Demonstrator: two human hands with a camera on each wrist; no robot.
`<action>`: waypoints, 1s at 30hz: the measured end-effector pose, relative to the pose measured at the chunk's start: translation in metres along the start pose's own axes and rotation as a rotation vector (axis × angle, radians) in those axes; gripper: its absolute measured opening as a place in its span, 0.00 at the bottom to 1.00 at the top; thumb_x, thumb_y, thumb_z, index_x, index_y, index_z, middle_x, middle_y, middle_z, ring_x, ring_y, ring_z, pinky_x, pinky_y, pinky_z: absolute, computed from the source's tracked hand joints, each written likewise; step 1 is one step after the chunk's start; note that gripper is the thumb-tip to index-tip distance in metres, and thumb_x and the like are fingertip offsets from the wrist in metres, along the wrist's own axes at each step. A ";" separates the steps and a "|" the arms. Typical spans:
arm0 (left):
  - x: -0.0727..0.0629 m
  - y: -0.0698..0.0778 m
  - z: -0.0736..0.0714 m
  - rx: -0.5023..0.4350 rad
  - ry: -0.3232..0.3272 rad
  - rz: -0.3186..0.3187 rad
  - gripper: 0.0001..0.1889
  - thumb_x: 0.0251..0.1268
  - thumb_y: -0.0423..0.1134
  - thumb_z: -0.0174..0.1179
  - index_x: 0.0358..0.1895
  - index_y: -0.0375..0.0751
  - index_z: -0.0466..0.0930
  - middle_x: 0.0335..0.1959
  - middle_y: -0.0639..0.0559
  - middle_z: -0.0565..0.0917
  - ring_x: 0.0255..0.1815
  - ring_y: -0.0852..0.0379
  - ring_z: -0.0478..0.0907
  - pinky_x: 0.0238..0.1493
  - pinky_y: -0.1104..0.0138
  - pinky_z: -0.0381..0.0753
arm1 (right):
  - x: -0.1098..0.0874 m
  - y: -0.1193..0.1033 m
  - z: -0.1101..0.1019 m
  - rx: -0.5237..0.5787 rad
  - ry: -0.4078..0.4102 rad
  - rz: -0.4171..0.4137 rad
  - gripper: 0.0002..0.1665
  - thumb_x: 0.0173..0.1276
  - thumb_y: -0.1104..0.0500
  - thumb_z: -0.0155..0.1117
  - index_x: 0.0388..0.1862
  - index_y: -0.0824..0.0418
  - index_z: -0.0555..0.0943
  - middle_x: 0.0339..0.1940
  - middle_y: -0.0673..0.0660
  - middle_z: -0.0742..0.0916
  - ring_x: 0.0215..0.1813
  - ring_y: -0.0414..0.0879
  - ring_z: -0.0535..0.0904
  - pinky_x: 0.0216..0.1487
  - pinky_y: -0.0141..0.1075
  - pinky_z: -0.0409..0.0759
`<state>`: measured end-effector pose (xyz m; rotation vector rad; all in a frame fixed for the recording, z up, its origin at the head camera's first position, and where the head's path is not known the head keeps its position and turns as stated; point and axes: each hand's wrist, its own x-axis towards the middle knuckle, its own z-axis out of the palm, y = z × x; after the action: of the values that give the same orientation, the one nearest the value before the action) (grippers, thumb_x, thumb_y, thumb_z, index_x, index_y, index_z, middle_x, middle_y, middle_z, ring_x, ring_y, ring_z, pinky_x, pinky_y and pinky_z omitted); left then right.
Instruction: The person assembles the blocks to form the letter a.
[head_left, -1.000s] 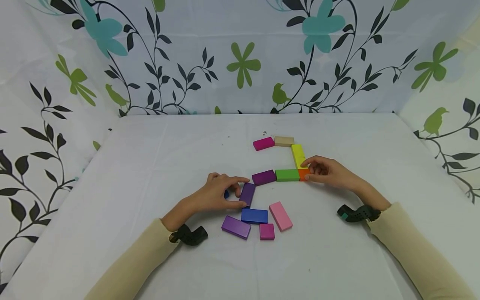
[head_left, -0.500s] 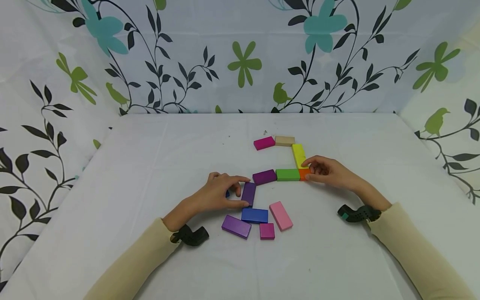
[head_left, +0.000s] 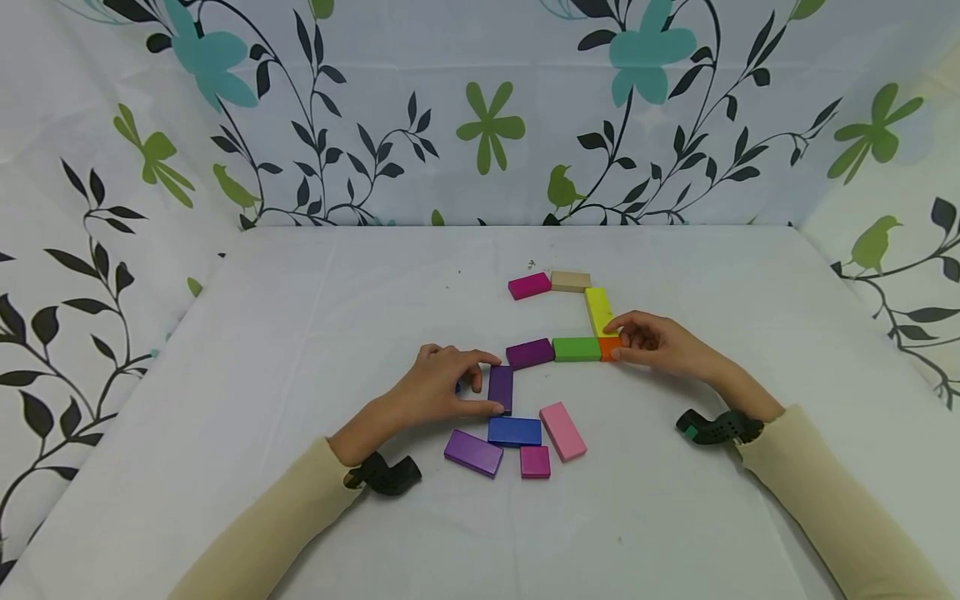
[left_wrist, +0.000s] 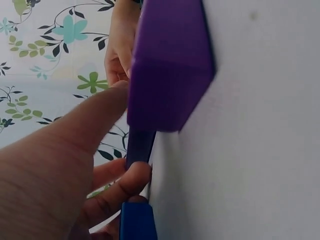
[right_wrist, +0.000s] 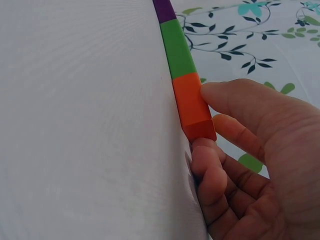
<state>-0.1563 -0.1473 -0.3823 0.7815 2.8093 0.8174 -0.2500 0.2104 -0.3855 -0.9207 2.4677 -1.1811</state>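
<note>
The left hand (head_left: 447,385) has its grip clamped on the purple block (head_left: 500,389), index finger at the far end and thumb at the near end; this block lies flat on the white bench (head_left: 660,517), left of centre. A small blue piece (left_wrist: 137,220) lies to its left, mostly hidden from the head view by the hand. The right hand (head_left: 658,342) has its grip curled together around the right end of the orange block (head_left: 610,348), with the index fingertip at the near end of the yellow block (head_left: 598,311). From orange, the green block (head_left: 577,350) runs left, touching it, followed by the plum block (head_left: 529,353), whose left end is just beside the far end of purple. Yellow reaches away from orange to the tan block (head_left: 571,282), and the magenta block (head_left: 529,286) sits left of tan, touching it. Just beside purple's near end lies the blue block (head_left: 514,432). The violet block (head_left: 474,453) is near and left of blue, the magenta square (head_left: 535,462) just on its near side, and the pink block (head_left: 563,431) lies slanted to its right. A leaf-patterned cloth (head_left: 405,75) hangs beyond the far edge.
</note>
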 end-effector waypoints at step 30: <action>-0.006 0.019 0.001 -0.005 -0.148 0.279 0.19 0.55 0.52 0.70 0.49 0.50 0.85 0.42 0.58 0.78 0.48 0.63 0.71 0.52 0.62 0.71 | 0.000 0.002 0.000 -0.003 0.003 -0.007 0.20 0.65 0.66 0.66 0.55 0.67 0.77 0.36 0.57 0.78 0.35 0.45 0.71 0.35 0.28 0.71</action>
<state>-0.1428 -0.1364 -0.3734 1.2004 2.6029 0.7660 -0.2512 0.2114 -0.3875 -0.9298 2.4710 -1.1821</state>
